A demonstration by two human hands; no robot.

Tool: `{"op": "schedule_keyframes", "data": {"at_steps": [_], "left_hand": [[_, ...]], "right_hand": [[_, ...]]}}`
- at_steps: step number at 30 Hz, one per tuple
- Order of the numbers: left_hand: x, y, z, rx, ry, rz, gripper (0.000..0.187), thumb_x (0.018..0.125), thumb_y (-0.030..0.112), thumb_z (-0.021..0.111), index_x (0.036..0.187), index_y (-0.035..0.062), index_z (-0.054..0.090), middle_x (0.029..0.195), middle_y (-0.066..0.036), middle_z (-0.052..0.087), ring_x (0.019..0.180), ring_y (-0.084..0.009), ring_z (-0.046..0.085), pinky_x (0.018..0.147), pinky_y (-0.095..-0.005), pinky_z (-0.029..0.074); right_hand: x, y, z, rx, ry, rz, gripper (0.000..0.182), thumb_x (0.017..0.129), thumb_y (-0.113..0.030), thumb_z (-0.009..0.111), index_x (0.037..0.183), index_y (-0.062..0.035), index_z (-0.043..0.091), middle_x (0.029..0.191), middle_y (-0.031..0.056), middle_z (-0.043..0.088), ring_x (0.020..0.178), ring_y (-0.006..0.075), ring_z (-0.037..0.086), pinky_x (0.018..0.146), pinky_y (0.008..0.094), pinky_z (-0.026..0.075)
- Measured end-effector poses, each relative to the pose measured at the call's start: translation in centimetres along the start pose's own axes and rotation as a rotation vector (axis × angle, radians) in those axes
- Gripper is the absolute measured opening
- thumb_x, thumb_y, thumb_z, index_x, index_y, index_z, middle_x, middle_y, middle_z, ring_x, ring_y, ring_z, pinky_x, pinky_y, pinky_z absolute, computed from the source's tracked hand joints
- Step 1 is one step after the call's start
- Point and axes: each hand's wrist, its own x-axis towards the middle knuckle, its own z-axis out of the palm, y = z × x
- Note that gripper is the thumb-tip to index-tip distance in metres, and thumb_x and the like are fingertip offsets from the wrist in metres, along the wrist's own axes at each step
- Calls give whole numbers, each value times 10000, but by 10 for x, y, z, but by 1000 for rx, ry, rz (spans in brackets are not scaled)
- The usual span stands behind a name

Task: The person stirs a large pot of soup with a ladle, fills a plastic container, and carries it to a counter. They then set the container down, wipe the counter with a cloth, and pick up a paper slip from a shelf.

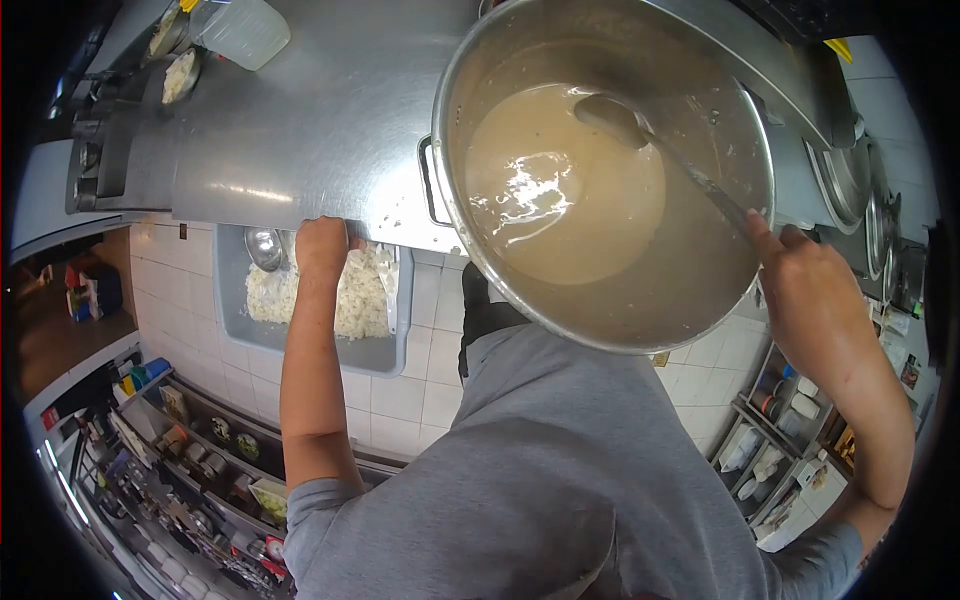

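My right hand (808,285) is closed around the handle of a metal ladle (697,178). The ladle leans into a large, deep steel pot (715,275), its bowl end lying in a pale beige, glossy liquid (600,215). With fingers curled over the front edge of the steel counter (330,130), my left hand (322,245) rests to the left of the pot; its fingertips are hidden. Below that hand is a grey plastic tub (385,358) of white, rice-like grains (360,295), with a metal bowl (266,248) in it.
A translucent plastic container (245,35) stands at the counter's back left, near a small bowl of white food (180,77). Shelves with several items (210,440) line the lower left. More shelving (775,420) is at lower right. White tiles (435,330) cover the floor.
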Motion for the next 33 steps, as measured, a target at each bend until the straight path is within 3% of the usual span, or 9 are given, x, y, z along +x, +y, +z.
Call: {"op": "schedule_keyframes", "data": {"at_steps": [5,7,10,14,17,29,32,33], "left_hand": [[1,-3,8,2,12,-7,509,802,553,874,893,53,852,937,-177,816,949,-370,789,871,-437,614],[0,-4,9,10,20,4,507,810,550,870,892,50,851,940,-178,816,946,-367,788,867,-437,612],[0,-5,13,4,34,-1,505,814,548,866,890,49,851,942,-180,816,943,-364,787,859,-435,611],[0,-7,17,-4,64,20,508,812,555,865,881,52,849,924,-173,817,929,-359,789,855,-429,612],[2,-7,18,18,52,15,511,812,564,863,880,57,851,909,-164,818,920,-357,792,855,-422,613],[2,-6,16,15,47,7,504,799,557,883,887,61,856,938,-173,821,941,-365,792,868,-434,614],[2,-5,13,-11,33,0,505,804,552,883,893,56,857,952,-180,821,962,-372,788,878,-438,614],[1,-4,11,-12,16,-8,525,797,556,886,910,45,851,970,-189,817,977,-382,789,883,-451,621]], "right_hand": [[18,-6,8,111,-80,-45,534,878,88,576,1409,130,612,963,346,724,943,481,746,871,521,594],[23,-13,2,378,-123,-1,455,906,34,583,1346,145,610,941,370,712,993,513,728,900,542,580],[28,-18,-8,524,-201,51,375,925,1,589,1277,123,630,976,367,713,1038,527,709,925,558,561],[28,-18,-2,621,-166,-15,354,942,-35,598,1271,79,662,1003,343,726,1043,525,710,940,552,551],[29,-25,-6,711,-264,70,349,947,-39,592,1269,56,685,1011,331,734,1042,520,713,949,531,551],[31,-36,5,841,-317,-7,378,981,-56,603,1344,31,666,917,302,734,915,484,742,883,507,570],[32,-40,1,874,-346,-32,369,995,-48,594,1349,26,669,852,274,724,793,416,751,813,490,580],[32,-43,-4,902,-400,3,366,1006,-51,594,1357,17,674,826,240,720,730,344,738,763,466,585]]}}
